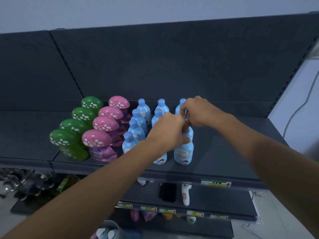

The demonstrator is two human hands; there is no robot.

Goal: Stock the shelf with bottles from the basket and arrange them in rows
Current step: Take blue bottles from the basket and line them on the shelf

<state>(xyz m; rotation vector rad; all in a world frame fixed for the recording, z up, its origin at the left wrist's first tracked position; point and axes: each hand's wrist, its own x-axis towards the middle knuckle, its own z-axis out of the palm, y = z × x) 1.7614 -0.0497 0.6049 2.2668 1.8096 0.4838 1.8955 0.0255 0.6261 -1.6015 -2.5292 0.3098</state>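
Upright, pale blue cloud-print bottle (184, 150) on shelf (224, 152), left hand (168, 133) clamped on it, right hand (196, 111) pinching a bottle top.

Both bare forearms are reaching forward and up from the lower edge of the view, converging toward the middle. The left hand (168, 131) is curling closed, knuckles up, its thumb pointing to the right and pressing against what it is gripping. The right hand (196, 111) is sitting just beyond and to the right of the left hand, almost touching it, wrist bent downward, its fingers (185, 107) bunching together in a pinch at its left side.
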